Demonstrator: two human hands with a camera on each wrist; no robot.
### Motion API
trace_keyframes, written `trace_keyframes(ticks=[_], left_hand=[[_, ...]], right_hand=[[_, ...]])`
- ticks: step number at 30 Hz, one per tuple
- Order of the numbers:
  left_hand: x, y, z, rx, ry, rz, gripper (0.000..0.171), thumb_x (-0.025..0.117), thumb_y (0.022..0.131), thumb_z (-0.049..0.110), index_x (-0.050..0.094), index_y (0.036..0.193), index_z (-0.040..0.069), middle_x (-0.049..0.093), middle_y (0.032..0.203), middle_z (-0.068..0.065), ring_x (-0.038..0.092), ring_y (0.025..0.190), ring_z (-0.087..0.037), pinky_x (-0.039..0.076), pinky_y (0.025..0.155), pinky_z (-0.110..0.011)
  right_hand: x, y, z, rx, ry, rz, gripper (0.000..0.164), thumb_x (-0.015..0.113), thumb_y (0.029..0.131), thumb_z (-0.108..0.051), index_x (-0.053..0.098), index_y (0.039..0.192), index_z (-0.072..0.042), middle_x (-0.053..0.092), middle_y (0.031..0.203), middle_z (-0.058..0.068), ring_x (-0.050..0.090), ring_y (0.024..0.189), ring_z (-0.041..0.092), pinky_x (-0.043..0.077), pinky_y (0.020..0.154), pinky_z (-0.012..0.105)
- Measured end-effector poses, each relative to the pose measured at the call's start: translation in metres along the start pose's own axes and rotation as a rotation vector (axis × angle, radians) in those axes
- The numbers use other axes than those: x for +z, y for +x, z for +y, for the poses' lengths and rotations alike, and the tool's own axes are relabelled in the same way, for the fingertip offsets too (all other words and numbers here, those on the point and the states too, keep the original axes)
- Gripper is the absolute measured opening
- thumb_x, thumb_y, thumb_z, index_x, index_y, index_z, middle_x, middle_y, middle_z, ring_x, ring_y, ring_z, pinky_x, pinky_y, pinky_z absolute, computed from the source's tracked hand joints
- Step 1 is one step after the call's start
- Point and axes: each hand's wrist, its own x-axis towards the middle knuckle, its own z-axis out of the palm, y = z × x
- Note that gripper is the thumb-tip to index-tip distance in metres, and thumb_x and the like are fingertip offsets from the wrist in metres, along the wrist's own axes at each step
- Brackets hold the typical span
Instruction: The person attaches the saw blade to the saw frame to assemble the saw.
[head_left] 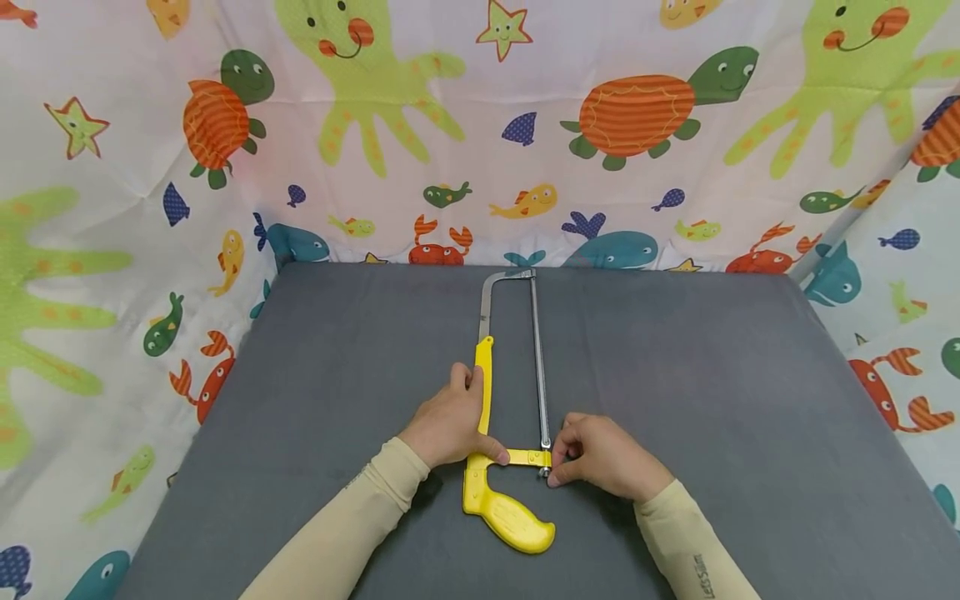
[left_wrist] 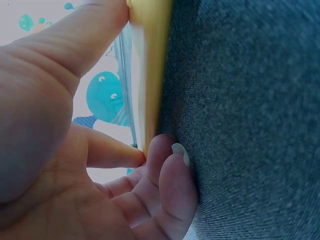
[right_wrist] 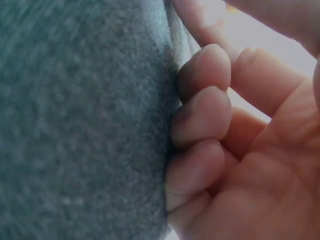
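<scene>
Sleeves (head_left: pixel 337 525), cream in colour, cover both of the person's forearms at the near side of the tabletop (head_left: pixel 675 358). Next, hacksaw (head_left: pixel 487 400) lies on the tabletop, yellow handle (head_left: pixel 517 523) toward the person. Right hand (head_left: pixel 609 454): fingers curled at the right end of the crossbar (head_left: pixel 528 457), beside a small metal fastener (head_left: pixel 543 472); from where I stand, I cannot tell whether the grip pinches it. Left hand (head_left: pixel 446 421): grip holds the yellow frame section, thumb on the crossbar. Blade (head_left: pixel 538 358) extends away to the frame's far end. Behind stands white fabric (head_left: pixel 450 117) printed with sea animals.
</scene>
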Motion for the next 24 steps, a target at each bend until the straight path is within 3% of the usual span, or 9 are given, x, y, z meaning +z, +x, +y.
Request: trace_keyframes(ticks=[4, 11, 17, 24], left_hand=[[0.002, 0.000, 0.001, -0.002, 0.000, -0.001, 0.141, 0.100, 0.070, 0.057, 0.020, 0.171, -0.001, 0.040, 0.147, -0.019, 0.056, 0.081, -0.019, 0.048, 0.062, -0.029], [0.001, 0.001, 0.003, -0.011, 0.008, -0.003, 0.141, 0.100, 0.070, 0.057, 0.020, 0.172, 0.000, 0.040, 0.146, -0.017, 0.056, 0.081, -0.019, 0.048, 0.062, -0.028], [-0.001, 0.001, 0.004, -0.011, 0.005, -0.003, 0.142, 0.101, 0.069, 0.057, 0.021, 0.171, 0.000, 0.040, 0.145, -0.017, 0.057, 0.082, -0.019, 0.049, 0.063, -0.029], [0.000, 0.001, 0.002, -0.019, -0.004, -0.007, 0.142, 0.100, 0.070, 0.058, 0.019, 0.172, 0.000, 0.040, 0.149, -0.018, 0.057, 0.083, -0.019, 0.049, 0.064, -0.029]], right_hand=[[0.002, -0.002, -0.001, 0.014, 0.000, -0.007, 0.027, 0.101, 0.073, -0.032, 0.074, 0.073, -0.029, 0.053, 0.081, -0.004, 0.050, 0.072, 0.009, 0.041, 0.065, 0.025], [0.006, 0.000, -0.007, 0.059, 0.013, 0.035, 0.041, 0.093, 0.079, -0.057, 0.070, 0.066, -0.026, 0.053, 0.077, -0.004, 0.050, 0.064, 0.011, 0.038, 0.056, 0.024], [0.010, 0.002, -0.010, 0.113, 0.006, 0.068, 0.039, 0.094, 0.080, -0.049, 0.069, 0.065, -0.024, 0.054, 0.076, -0.005, 0.050, 0.064, 0.012, 0.037, 0.056, 0.025], [0.009, 0.001, -0.012, 0.140, 0.028, 0.049, 0.034, 0.094, 0.079, -0.044, 0.070, 0.069, -0.022, 0.056, 0.075, -0.004, 0.051, 0.064, 0.014, 0.038, 0.055, 0.027]])
